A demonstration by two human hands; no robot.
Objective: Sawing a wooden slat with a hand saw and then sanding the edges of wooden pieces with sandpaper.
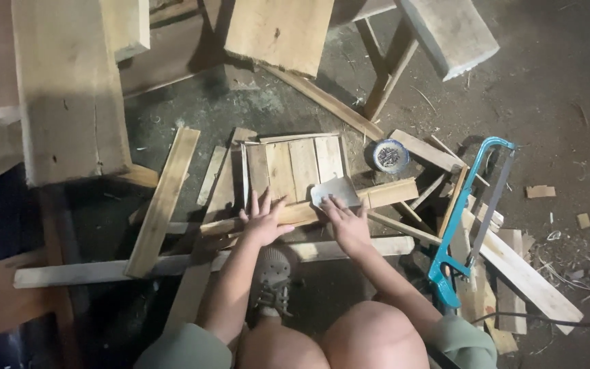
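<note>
- While the person squats over the floor, loose planks (164, 198) lie scattered at far left, one long plank running steeply from near the knee up and away; none of them is touched.
- Left hand (262, 220): laid flat, palm down, fingers spread and open, pressing on the lower left corner of the slatted panel (295, 167). It grips nothing; it only bears down.
- Slatted panel: several narrow boards side by side, slats running away from the person, resting on a cross batten (377, 195) that runs left to right beneath its near edge. The panel lies just ahead of both hands.
- Sanding sheet (336, 191): pale grey, roughly square piece lying on the panel's lower right corner, partly over the batten.
- Right hand (349, 222): fingertips curled over the near edge of the sanding sheet, pressing it to the wood; loosely closed on it, not fully clenched. This hand is the nearer one to the sheet; the sheet lies directly beyond its fingertips.
- Small round tin (389, 155): just beyond the panel's right corner, apart from both hands; contents too small to tell.
- Blue-framed hacksaw (469, 219): far right, long axis running toward and away from the person, well apart from the right hand, untouched.
</note>
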